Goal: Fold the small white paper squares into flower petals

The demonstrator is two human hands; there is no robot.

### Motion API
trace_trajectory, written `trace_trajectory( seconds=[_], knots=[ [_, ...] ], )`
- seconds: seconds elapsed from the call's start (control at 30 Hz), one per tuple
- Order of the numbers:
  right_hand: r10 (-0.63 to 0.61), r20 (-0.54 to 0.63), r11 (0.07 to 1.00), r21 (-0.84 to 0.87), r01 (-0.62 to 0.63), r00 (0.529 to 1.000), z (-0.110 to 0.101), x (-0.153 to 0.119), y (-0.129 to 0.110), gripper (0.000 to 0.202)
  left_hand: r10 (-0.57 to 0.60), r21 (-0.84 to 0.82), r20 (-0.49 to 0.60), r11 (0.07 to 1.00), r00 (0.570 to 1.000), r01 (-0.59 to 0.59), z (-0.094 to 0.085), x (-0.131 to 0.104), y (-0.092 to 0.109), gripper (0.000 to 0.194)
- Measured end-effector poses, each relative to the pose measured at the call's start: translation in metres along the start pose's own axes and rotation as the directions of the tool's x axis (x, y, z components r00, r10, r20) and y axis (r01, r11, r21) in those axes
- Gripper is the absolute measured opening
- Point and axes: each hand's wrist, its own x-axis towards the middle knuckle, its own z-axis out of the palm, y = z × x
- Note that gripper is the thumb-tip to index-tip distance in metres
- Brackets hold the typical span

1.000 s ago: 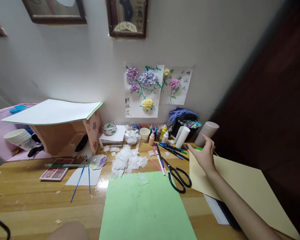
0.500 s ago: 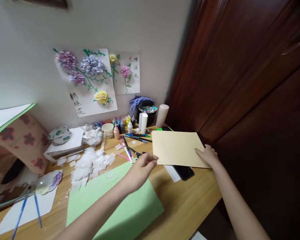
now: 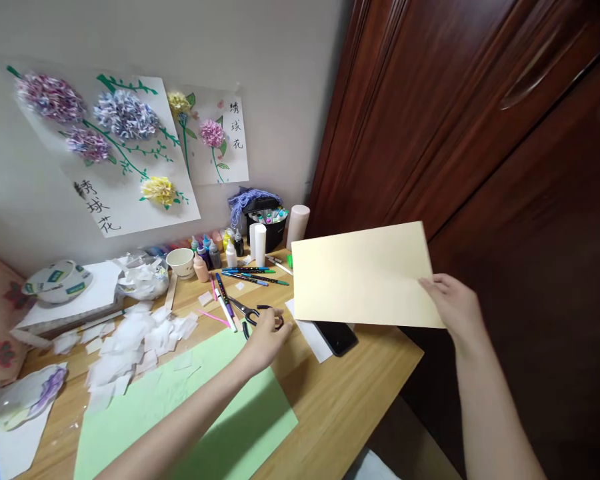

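My right hand (image 3: 453, 303) grips the right edge of a cream sheet of card (image 3: 363, 277). The card is tilted, its right end past the table edge, and it partly covers a black phone (image 3: 337, 338) lying on white paper. My left hand (image 3: 266, 339) has its fingers curled over the black handles of a pair of scissors (image 3: 246, 310), whose blades point away to the left. Beneath my left wrist lies a green sheet of paper (image 3: 180, 407) on the table.
White paper squares (image 3: 130, 340) are heaped at left. Several markers (image 3: 250, 276), paint bottles (image 3: 201, 267) and a paper cup (image 3: 181, 262) stand or lie near the wall. A dark wooden wardrobe (image 3: 480, 153) borders the right side. Flower pictures (image 3: 125, 153) hang on the wall.
My right hand has lifted and tilted the cream card. My left hand has come down onto the scissors' handles. The view has shifted to the right.
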Motion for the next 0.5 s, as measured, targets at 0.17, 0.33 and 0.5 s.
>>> trace_trajectory(
  seconds=[0.17, 0.33, 0.5],
  knots=[
    [0.031, 0.017, 0.985, 0.17, -0.033, 0.999, -0.009, -0.03, -0.028, 0.031, 0.095, -0.193, -0.079, 0.975, 0.992, -0.108, -0.022, -0.034, -0.001, 0.062],
    [0.067, 0.506, 0.965, 0.185, -0.184, 0.86, 0.076, -0.098, -0.043, 0.033, -0.165, -0.475, -0.164, 0.877, 0.973, 0.069, -0.074, -0.107, -0.021, 0.059],
    [-0.099, 0.864, 0.995, 0.077, 0.063, 0.494, 0.177, -0.173, -0.04, 0.027, -0.588, -0.643, -0.357, 0.719, 0.726, 0.266, -0.121, -0.205, -0.085, 0.063]
  ],
)
